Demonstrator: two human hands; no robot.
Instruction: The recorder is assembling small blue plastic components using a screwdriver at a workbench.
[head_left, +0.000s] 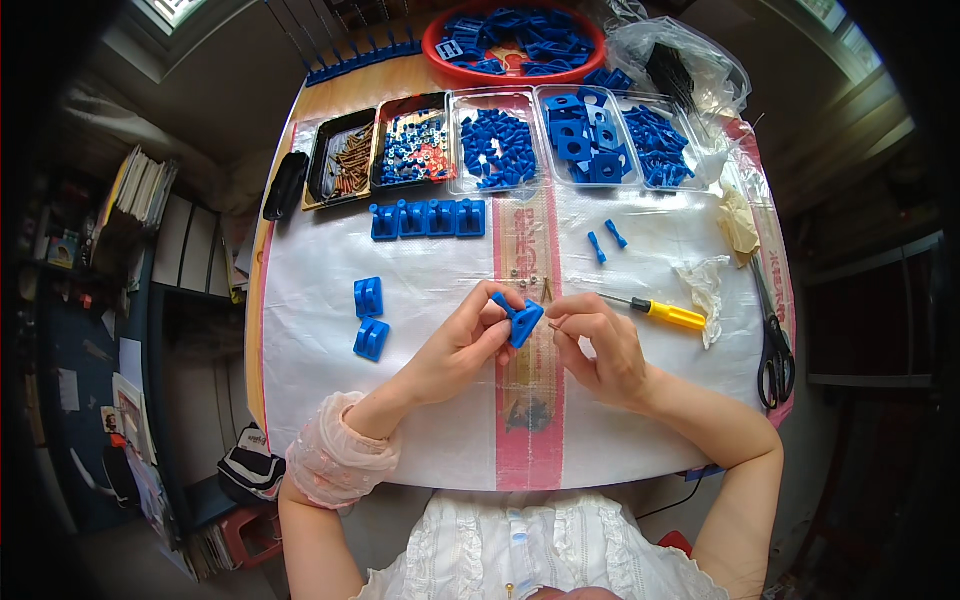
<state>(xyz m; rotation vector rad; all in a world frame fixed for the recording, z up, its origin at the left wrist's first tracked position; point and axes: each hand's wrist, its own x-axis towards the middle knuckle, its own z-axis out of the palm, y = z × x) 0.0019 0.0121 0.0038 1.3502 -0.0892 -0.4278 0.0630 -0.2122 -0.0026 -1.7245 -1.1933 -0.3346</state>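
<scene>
My left hand [462,338] grips a blue plastic bracket [524,324] with a small blue arm sticking up from it, over the table's middle. Just right of it, my right hand [608,348] pinches a thin screw [553,326] between thumb and fingertips; its tip points at the bracket, and I cannot tell whether they touch. Beyond the hands lie a few small nuts [516,274] and loose screws [546,290]. A screwdriver [670,314] with a yellow handle rests beside my right hand. Two small blue levers [597,247] lie farther off.
Two blue hook-shaped pieces [370,340] sit at left; several more stand in a row [428,219]. Behind are trays of screws [352,160], nuts [415,145] and blue parts [497,148], plus a red basin [430,45]. Black scissors [775,360] lie at the right edge.
</scene>
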